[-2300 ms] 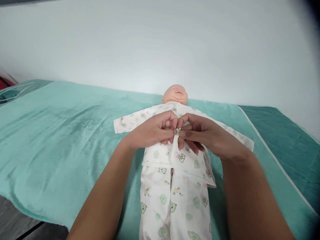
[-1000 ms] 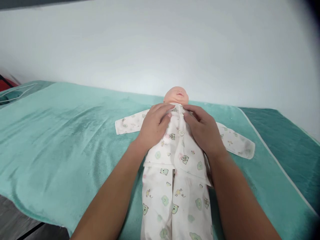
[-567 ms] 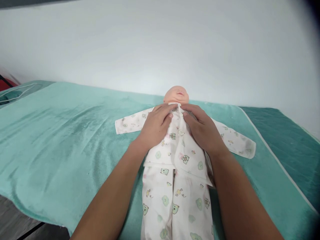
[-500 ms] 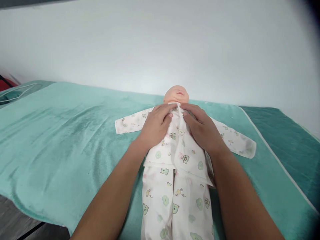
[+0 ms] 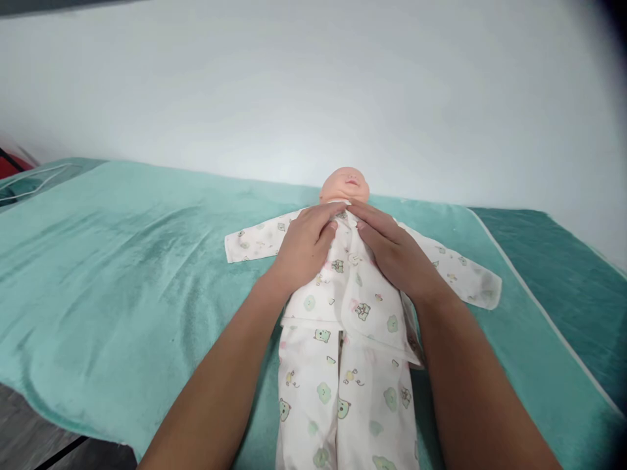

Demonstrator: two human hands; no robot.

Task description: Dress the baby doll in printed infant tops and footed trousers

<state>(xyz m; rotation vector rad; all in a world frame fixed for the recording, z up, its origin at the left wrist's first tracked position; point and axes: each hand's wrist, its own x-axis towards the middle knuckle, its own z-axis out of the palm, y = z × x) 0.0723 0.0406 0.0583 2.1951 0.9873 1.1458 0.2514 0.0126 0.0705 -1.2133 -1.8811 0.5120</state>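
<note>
A baby doll (image 5: 344,185) lies on its back with its head toward the wall. It wears a white shirt (image 5: 363,312) and matching trousers (image 5: 313,391), both printed with small green animals. My left hand (image 5: 307,243) rests on the left half of the chest, fingers stretched to the collar and thumb apart. On the other half lies my right hand (image 5: 392,247), fingers extended with their tips at the collar by the front opening. The fingertips of both hands nearly meet under the doll's chin. Both sleeves are spread outward; the lower trouser legs run out of view.
A light green cloth (image 5: 147,274) covers the table under the doll. Darker green fabric (image 5: 563,267) shows at the right. A white wall (image 5: 313,85) rises behind. At the far left are a red object (image 5: 14,166) and a thin white loop (image 5: 39,175).
My right hand has slid slightly left and up at the collar, closing over the front opening. My left hand and the doll look almost the same.
</note>
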